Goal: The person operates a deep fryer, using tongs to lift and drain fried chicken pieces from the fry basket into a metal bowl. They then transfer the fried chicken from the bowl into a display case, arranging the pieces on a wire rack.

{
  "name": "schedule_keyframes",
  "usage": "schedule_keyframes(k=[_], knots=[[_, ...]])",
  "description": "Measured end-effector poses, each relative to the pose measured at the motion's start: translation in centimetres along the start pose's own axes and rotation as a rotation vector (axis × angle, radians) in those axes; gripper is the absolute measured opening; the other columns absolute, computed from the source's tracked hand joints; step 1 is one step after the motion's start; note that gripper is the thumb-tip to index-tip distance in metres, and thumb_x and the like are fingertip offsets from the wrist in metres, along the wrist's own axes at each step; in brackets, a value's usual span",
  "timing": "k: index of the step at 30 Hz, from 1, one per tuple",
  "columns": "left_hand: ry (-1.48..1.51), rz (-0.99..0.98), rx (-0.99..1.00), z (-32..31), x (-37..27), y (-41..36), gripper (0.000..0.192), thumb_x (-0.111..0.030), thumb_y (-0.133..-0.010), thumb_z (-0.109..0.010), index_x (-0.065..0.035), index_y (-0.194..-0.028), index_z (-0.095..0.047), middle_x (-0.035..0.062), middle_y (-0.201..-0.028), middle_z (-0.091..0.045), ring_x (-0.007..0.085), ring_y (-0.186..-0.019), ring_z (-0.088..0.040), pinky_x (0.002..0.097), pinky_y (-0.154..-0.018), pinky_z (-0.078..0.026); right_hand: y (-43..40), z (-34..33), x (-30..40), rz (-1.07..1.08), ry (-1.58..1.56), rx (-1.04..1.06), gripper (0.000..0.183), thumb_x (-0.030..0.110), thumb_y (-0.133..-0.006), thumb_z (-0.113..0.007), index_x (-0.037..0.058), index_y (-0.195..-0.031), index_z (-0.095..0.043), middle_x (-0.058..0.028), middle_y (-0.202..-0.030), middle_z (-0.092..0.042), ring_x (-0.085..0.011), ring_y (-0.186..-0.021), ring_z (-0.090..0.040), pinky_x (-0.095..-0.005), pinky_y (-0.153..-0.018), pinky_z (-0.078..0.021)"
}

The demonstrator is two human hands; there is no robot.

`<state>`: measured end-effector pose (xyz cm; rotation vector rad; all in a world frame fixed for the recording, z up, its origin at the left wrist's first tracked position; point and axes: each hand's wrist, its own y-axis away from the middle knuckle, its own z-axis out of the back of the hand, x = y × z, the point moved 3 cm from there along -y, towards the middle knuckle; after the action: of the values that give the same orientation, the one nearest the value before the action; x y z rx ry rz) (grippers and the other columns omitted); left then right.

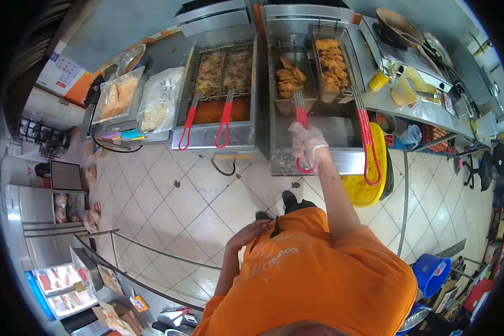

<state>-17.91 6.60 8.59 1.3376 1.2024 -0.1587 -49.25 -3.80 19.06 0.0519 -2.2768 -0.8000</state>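
My right hand (308,144), in a clear plastic glove, grips the red handle of a fryer basket (293,98) with fried chicken pieces (290,77) in it. Beside it, a second wire basket (329,93) of fried chicken (331,65) rests raised in the same deep fryer (323,128). My bare left hand (254,231) lies against the front of my orange shirt, with its fingers loosely bent. In the left fryer (214,133), two baskets with red handles (224,122) sit in bubbling oil with food in them.
A bagged tray of breading (119,98) and a plastic bag (161,98) lie left of the fryers. To the right are a yellow tub (367,193), a wok (397,25) over a burner, a yellow can (378,80) and egg trays (439,136). A blue bucket (430,273) stands behind at the right.
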Motion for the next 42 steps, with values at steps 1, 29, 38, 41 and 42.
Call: schedule_keyframes(k=[1, 29, 38, 41, 42], knots=[[-0.028, -0.005, 0.014, 0.5, -0.4, -0.4, 0.046, -0.030, -0.101, -0.049, 0.0001, -0.135, -0.049, 0.0081, -0.130, -0.058, 0.0161, -0.123, -0.051, 0.0276, -0.102, -0.040, 1.0, -0.2, 0.4, -0.018, -0.003, 0.011, 0.014, 0.022, -0.096, -0.060, 0.0111, -0.092, -0.052, 0.0045, -0.059, -0.040, -0.0090, -0.045, -0.038, -0.0261, -0.041, -0.0319], [-0.344, 0.069, 0.038, 5.4, -3.4, -0.9, 0.047, -0.040, -0.101, -0.044, -0.0072, -0.133, -0.053, 0.0042, -0.127, -0.059, 0.0153, -0.117, -0.052, 0.0287, -0.100, -0.041, 5.1, -1.7, 0.2, 0.103, -0.126, 0.130, 0.030, 0.035, -0.098, -0.054, 0.0057, -0.104, -0.056, 0.0009, -0.064, -0.045, -0.0137, -0.046, -0.041, -0.0315, -0.042, -0.0372], [-0.140, -0.037, -0.070, 4.8, 2.6, -0.2, 0.046, -0.037, -0.098, -0.047, -0.0043, -0.129, -0.055, 0.0097, -0.122, -0.061, 0.0208, -0.110, -0.057, 0.0335, -0.096, -0.043, -1.7, 3.2, -12.2, -0.006, -0.068, 0.157, 0.027, 0.029, -0.095, -0.056, 0.0047, -0.107, -0.060, -0.0035, -0.085, -0.055, -0.0097, -0.070, -0.050, -0.0205, -0.054, -0.0403], [-0.214, -0.033, -0.115, 3.4, 3.3, 1.6, 0.049, -0.039, -0.098, -0.046, -0.0047, -0.132, -0.053, 0.0116, -0.129, -0.058, 0.0240, -0.118, -0.054, 0.0355, -0.101, -0.041, -0.9, 1.6, -16.6, 0.181, 0.501, 0.263, 0.021, 0.024, -0.093, -0.059, 0.0070, -0.106, -0.061, 0.0000, -0.080, -0.053, -0.0072, -0.066, -0.046, -0.0193, -0.052, -0.0367], [-0.343, 0.043, -0.060, 2.8, 4.0, 2.1, 0.052, -0.042, -0.098, -0.045, -0.0059, -0.135, -0.051, 0.0119, -0.135, -0.054, 0.0260, -0.125, -0.050, 0.0366, -0.106, -0.039, -0.5, 0.5, -17.5, 0.639, 0.798, 0.416, 0.019, 0.022, -0.091, -0.061, 0.0082, -0.104, -0.062, 0.0017, -0.077, -0.052, -0.0061, -0.063, -0.044, -0.0194, -0.051, -0.0345]])
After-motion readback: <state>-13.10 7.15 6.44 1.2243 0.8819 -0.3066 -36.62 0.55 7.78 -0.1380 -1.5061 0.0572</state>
